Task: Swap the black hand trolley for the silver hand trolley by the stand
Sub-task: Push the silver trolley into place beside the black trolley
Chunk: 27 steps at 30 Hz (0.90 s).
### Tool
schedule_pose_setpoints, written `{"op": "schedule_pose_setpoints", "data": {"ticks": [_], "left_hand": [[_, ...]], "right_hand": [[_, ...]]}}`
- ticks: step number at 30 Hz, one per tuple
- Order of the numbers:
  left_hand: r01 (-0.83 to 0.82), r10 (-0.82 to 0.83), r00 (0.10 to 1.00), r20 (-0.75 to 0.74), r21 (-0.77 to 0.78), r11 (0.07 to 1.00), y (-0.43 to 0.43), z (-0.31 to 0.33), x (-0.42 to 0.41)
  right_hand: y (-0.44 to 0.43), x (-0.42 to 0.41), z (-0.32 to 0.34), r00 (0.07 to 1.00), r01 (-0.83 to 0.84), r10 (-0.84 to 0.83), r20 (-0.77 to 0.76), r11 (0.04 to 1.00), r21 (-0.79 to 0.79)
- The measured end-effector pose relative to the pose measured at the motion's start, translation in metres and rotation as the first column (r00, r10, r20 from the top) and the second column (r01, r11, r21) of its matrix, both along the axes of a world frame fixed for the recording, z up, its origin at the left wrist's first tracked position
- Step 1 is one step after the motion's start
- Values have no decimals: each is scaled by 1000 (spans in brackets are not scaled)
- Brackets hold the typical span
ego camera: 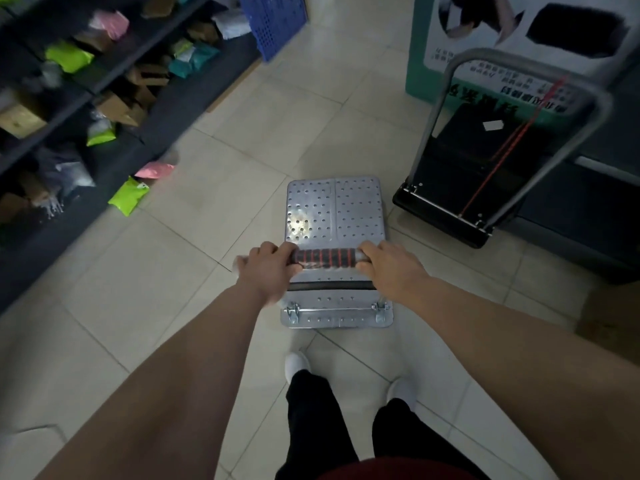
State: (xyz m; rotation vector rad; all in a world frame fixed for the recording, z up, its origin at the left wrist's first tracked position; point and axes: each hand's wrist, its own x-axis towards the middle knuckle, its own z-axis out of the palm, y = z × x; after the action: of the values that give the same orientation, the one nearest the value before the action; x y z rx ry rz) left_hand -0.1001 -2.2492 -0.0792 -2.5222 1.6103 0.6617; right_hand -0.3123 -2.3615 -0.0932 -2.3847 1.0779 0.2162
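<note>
The silver hand trolley [335,216] stands at the centre of the frame on the tiled floor [194,209], its perforated metal deck pointing away from me and its handle bar [327,258] raised. I have the left hand [268,268] and the right hand [389,263] on the two ends of that bar, fingers [284,249] clamped over it on either side of a black foam grip ringed with red bands. I judge the deck stiff sheet metal, light enough to roll with little effort on smooth tile, though its polished surface looks slippery; the padded bar is the sensible place to hold, with the hands spread wide for steering.

The black hand trolley [460,188] is parked at the right of the frame, just beside a green-and-white stand [429,53] in the upper right, its grey tubular handle upright and a red cord strung across it. The two trolleys are near each other but not touching.

My count: two trolleys, one silver and one black; one stand; one blue perforated crate [273,22] at the top; one dark shelf unit [69,109] along the left, crowded with parcels too many and too blurred to number.
</note>
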Motion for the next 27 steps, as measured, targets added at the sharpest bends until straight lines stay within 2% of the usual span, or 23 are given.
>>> {"op": "schedule_pose_setpoints", "data": {"ticks": [7,15,22,27], "left_hand": [[117,-117,993,-28,-3,993,-39,-2,90],[253,-253,967,3,28,967,-85,-5,203],[342,-346,936,62,58,938,-143,-3,277],[348,-349,937,29,42,937,-189,-4,314]], "right_hand": [[-18,73,0,997,67,-66,-35,998,7],[-25,174,-4,974,227,-227,-20,971,78],[-58,246,-4,965,260,-255,-65,960,106],[-94,282,-3,963,270,-264,-54,949,164]]}}
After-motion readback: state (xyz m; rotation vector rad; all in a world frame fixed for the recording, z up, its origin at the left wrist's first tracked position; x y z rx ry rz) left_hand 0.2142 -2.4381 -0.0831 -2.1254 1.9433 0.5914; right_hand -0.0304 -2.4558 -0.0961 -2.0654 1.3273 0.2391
